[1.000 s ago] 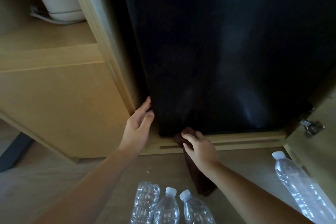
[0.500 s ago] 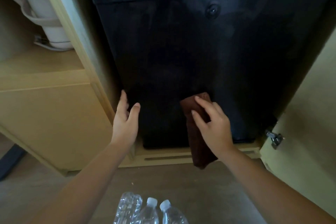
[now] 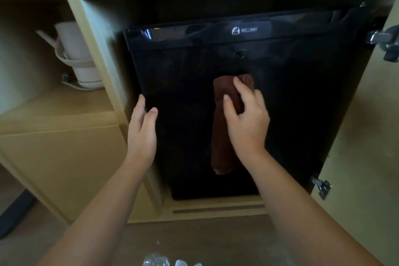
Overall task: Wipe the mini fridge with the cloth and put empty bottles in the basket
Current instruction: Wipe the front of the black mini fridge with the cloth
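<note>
A black mini fridge [image 3: 302, 103] with a WELLWAY logo sits inside a wooden cabinet. My right hand [image 3: 246, 119] presses a brown cloth [image 3: 222, 131] flat against the middle of the fridge door; the cloth's lower end hangs down below my palm. My left hand [image 3: 141, 134] rests on the door's left edge, fingers straight and the thumb on the front face. The caps and tops of clear plastic bottles [image 3: 155, 261] show at the bottom edge on the floor. No basket is in view.
An open shelf on the left holds a white kettle [image 3: 79, 60] on its base. The cabinet door [image 3: 367, 157] stands open at the right with metal hinges [image 3: 321, 185]. Wooden floor lies in front of the cabinet.
My right hand has slid the cloth up the fridge door from its bottom edge to the middle. My left hand has moved up the door's left edge. The view has tilted upward.
</note>
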